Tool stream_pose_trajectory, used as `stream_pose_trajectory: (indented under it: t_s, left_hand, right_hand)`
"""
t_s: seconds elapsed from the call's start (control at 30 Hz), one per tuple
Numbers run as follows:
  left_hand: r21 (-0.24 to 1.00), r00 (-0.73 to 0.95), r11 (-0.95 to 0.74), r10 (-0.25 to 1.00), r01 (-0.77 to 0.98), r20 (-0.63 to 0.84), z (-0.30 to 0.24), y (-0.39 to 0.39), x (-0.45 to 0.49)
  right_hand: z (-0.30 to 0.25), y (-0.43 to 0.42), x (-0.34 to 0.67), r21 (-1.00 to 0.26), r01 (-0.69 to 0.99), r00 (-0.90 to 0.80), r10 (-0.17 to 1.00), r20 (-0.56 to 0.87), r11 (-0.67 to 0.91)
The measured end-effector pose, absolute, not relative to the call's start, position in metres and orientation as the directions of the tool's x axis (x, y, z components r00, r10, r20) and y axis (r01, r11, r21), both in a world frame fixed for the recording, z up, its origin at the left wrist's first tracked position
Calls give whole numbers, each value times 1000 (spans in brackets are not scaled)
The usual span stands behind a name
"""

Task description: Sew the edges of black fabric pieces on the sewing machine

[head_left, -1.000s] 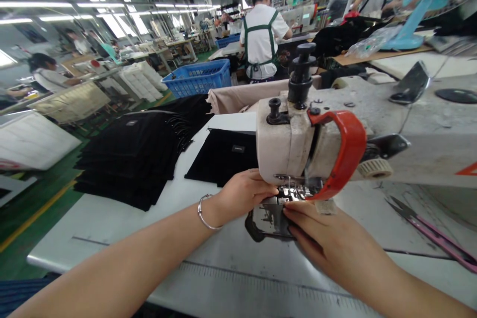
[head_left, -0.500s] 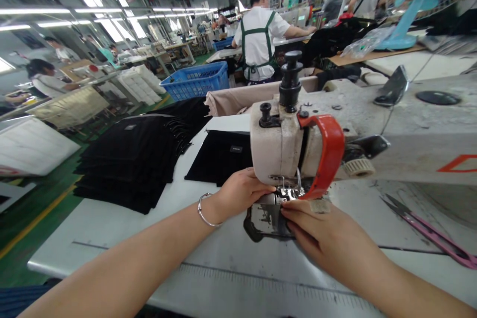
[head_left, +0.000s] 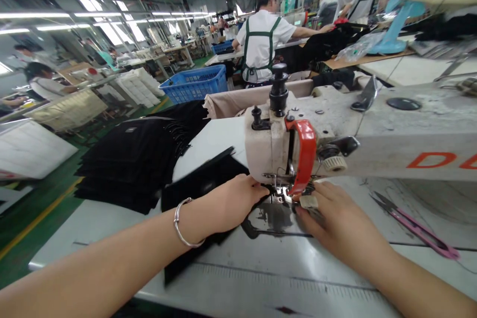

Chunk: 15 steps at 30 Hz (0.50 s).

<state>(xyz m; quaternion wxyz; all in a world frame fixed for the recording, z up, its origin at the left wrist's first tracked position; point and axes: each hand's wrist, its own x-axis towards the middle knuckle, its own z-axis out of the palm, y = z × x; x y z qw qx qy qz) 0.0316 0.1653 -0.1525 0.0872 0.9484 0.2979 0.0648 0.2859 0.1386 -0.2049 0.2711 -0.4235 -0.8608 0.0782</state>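
My left hand (head_left: 233, 203), with a silver bangle at the wrist, is closed on the edge of a black fabric piece (head_left: 194, 184), just left of the presser foot (head_left: 281, 195). The piece lies turned at an angle under my forearm, its small label blurred. On the foot's other side is my right hand (head_left: 335, 218), its thumb and fingers apart around a small pale knob (head_left: 308, 202). Some of its fingertips are hidden behind the machine. Above stands the white sewing machine (head_left: 264, 146) with its red guard (head_left: 306, 151).
A stack of black fabric pieces (head_left: 126, 164) lies at the left of the table. Pink-handled thread snips (head_left: 421, 231) rest at the right. Behind are a beige cloth trough (head_left: 231, 102), a blue crate (head_left: 197, 84), a blue fan (head_left: 395, 25) and a seated co-worker (head_left: 261, 44).
The black fabric piece has swung round and come nearer, now under my left forearm. My right hand has shifted right, its fingers more spread. The view has turned slightly right.
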Motion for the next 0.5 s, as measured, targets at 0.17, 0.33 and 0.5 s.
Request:
stream_pose_trajectory:
  t_s: [0.17, 0.33, 0.5]
  left_hand:
    - [232, 799, -773, 601, 590, -27, -149, 156, 36]
    - [263, 743, -737, 662, 623, 97, -179, 129, 33]
    - [311, 810, -791, 578, 527, 97, -190, 139, 14]
  right_hand:
    - [-198, 140, 292, -377, 697, -544, 792, 277, 610]
    - [-207, 139, 286, -397, 712, -455, 811, 368, 580]
    - [-210, 135, 280, -329, 719, -464, 776, 427, 612]
